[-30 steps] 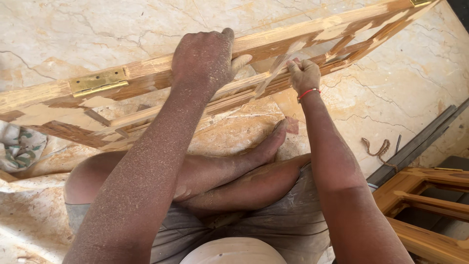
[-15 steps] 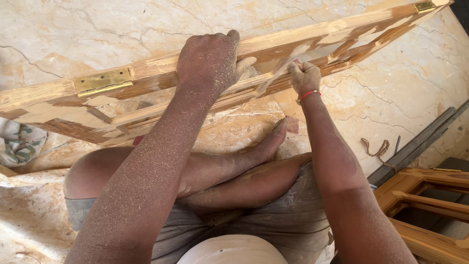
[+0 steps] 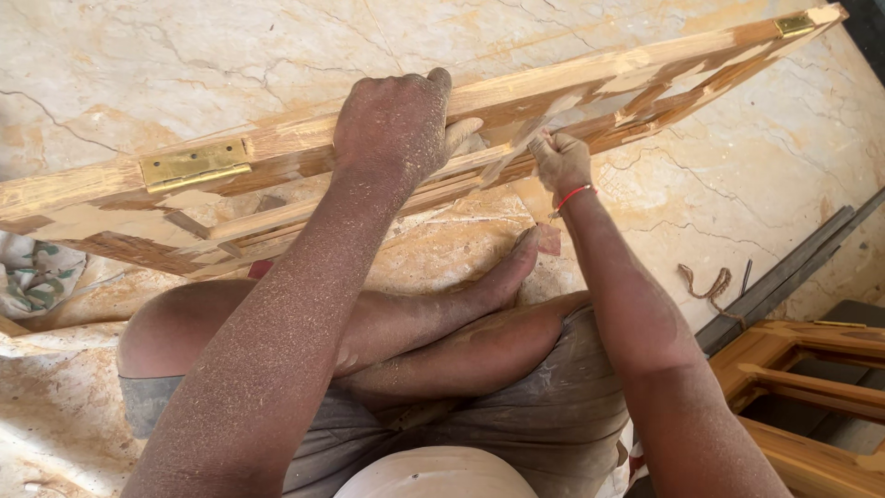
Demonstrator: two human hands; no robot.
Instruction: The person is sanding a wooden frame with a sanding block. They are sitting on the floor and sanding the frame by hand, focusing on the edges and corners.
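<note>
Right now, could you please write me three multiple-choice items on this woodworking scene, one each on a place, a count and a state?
1. Where does the left hand rest?
A. On the top rail of the wooden frame
B. On the marble floor
C. On the knee

2. How many brass hinges show on that frame?
A. One
B. Two
C. Four

3. How is the right hand?
A. Lying open and flat
B. Closed around something small at a frame slat
C. Held away from the frame

Answers: 1 A, the left hand's fingers curl over the top rail. 2 B, one hinge sits near the left end and another hinge at the far right corner. 3 B, the fist is clenched against a slat; what it holds is hidden.
</note>
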